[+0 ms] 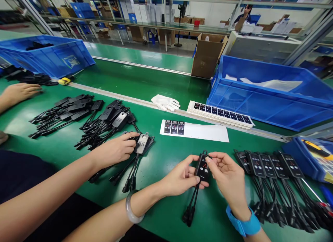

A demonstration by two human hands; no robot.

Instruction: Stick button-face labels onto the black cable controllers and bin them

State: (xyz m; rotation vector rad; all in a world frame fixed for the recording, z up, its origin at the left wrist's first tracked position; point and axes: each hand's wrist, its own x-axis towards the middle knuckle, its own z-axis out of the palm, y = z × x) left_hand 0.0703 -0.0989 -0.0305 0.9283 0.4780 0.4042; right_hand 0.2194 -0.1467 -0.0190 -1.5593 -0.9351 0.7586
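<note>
My left hand (179,176), with a pale bangle at the wrist, is closed around a small black controller (203,167). Its face carries a dark label with red marks and light buttons, and two short cables hang down from it. My right hand (226,176), wearing a blue wrist strap (244,223), grips the controller's upper right side, thumb pressed on the label. A white label sheet (205,132) lies beyond my hands, with three dark labels left at its left end. Several labelled controllers (267,165) lie in a row to the right of my right hand.
A co-worker's hand (117,150) touches an unlabelled controller (142,143) beside piles of black controllers (74,108). Another person's hand (20,94) is far left. Stacked label sheets (221,117), a white glove (165,102), a blue bin (270,103) and another bin (75,58) stand behind.
</note>
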